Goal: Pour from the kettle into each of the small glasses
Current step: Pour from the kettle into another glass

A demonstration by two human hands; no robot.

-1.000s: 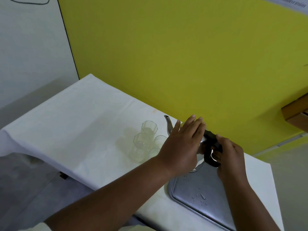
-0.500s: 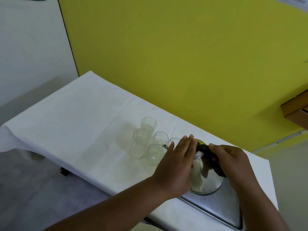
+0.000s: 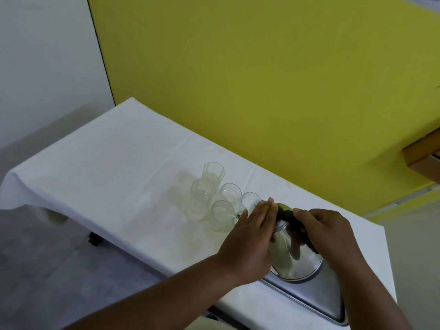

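A shiny steel kettle [image 3: 295,256] is tipped steeply to the left, its base facing me above a metal tray [image 3: 319,298]. My right hand [image 3: 326,232] grips its black handle. My left hand [image 3: 250,239] lies flat against the kettle's lid and left side, fingers together. The spout tip [image 3: 237,216] pokes out by my left fingers, next to the nearest small glass [image 3: 221,216]. Several clear small glasses stand in a cluster on the white cloth, among them a faceted one [image 3: 213,173] farthest back, another faceted one [image 3: 202,200] and a round one [image 3: 229,194].
The table [image 3: 114,163] carries a white cloth and stands against a yellow wall [image 3: 262,79]. Its left end drops off near a white wall. A wooden ledge [image 3: 423,158] juts out at the right. The tray reaches the table's near right edge.
The kettle has tipped further over to the left, its base turning toward me. Both hands went down and left with it, bringing the spout to the nearest glass.
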